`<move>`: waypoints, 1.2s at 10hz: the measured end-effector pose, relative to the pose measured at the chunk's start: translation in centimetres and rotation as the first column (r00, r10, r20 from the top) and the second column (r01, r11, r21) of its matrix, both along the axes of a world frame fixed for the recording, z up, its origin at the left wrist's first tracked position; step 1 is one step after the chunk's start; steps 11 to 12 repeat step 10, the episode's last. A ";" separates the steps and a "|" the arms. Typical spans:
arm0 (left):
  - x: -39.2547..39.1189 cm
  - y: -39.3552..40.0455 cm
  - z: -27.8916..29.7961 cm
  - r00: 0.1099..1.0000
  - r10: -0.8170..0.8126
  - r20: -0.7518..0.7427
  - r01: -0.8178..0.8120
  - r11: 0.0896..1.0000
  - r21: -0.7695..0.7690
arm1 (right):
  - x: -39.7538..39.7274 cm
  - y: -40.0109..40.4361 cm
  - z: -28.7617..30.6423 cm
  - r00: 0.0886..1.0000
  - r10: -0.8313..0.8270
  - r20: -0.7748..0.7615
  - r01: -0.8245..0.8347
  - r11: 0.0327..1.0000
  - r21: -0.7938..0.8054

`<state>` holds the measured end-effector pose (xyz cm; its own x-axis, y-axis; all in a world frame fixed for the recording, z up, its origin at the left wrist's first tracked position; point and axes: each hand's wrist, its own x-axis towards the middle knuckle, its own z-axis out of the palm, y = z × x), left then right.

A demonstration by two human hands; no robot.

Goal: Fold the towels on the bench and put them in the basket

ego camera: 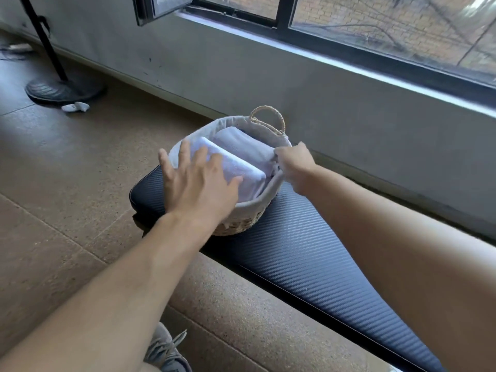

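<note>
A round woven basket (pixel 241 224) with a pale cloth lining and a rope handle stands near the left end of the dark padded bench (pixel 308 253). Two folded white towels lie inside: one at the front (pixel 241 167), one behind it (pixel 241 143). My left hand (pixel 198 183) rests flat, fingers spread, on the front towel and the basket's near rim. My right hand (pixel 295 162) pinches the lining at the basket's right rim.
The bench runs along a grey wall under a window (pixel 375 22). A black stand with a round base (pixel 61 89) is on the brown floor at the far left, a crumpled white scrap (pixel 76 106) beside it. My shoe (pixel 166 353) shows at the bottom.
</note>
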<state>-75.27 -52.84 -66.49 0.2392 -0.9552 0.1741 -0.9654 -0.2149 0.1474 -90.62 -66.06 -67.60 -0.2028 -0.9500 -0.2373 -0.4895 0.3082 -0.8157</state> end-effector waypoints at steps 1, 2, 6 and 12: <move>0.7 0.3 -0.3 0.999 -0.041 0.001 0.041 0.998 -0.047 | 1.4 1.1 -0.9 0.987 -0.035 0.159 0.022 0.997 0.079; 1.9 0.0 -0.1 0.999 -0.025 0.036 0.027 0.999 -0.033 | 2.4 1.0 -0.8 0.983 0.042 0.181 -0.054 0.997 0.061; 0.2 -2.7 0.1 0.981 0.046 0.188 -0.091 0.966 0.241 | 0.0 2.1 -0.9 0.976 0.195 0.096 -0.193 0.981 -0.027; -1.1 -2.3 1.7 0.977 0.102 -0.187 -0.114 0.992 -0.055 | -9.9 13.4 8.9 0.880 0.169 0.443 0.042 0.903 -0.428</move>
